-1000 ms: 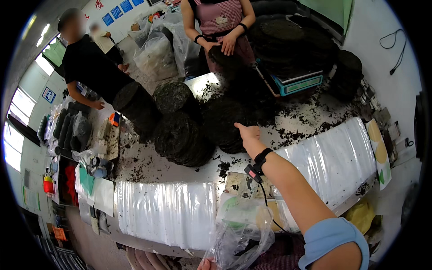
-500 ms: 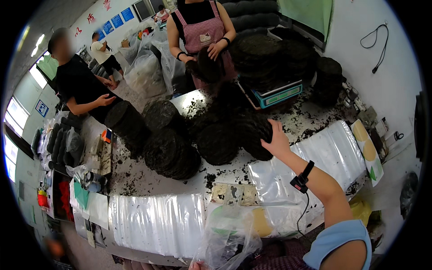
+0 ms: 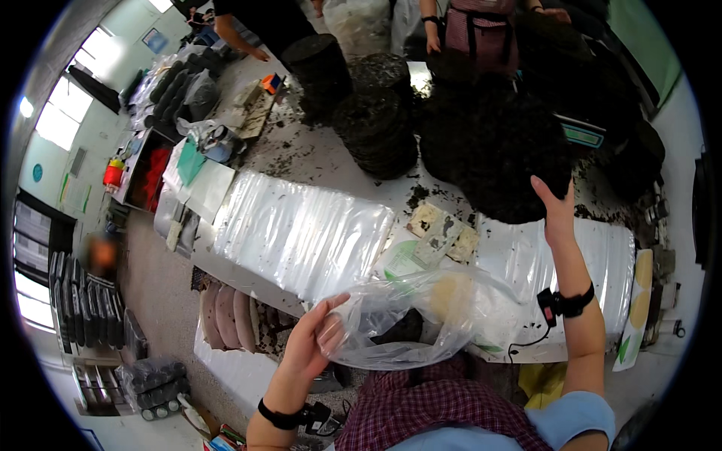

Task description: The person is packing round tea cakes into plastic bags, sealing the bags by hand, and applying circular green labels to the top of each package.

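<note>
Looks like bagging: the left hand (image 3: 312, 338), fingers curled, grips the clear bag (image 3: 406, 356) at the lap; the right hand (image 3: 558, 214) spreads, contact unclear, by the dark stack (image 3: 500, 169) on the table (image 3: 289, 154), which calls for a firm grasp.

Glossy clear plastic bag (image 3: 368, 316), rough matt dark discs (image 3: 508, 154), cloth apron (image 3: 440, 402)

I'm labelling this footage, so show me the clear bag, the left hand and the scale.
Clear bag (image 3: 436, 331): head view, film near its middle.
Left hand (image 3: 310, 340): head view, middle of the hand.
Scale (image 3: 583, 135): head view, its display strip.
</note>
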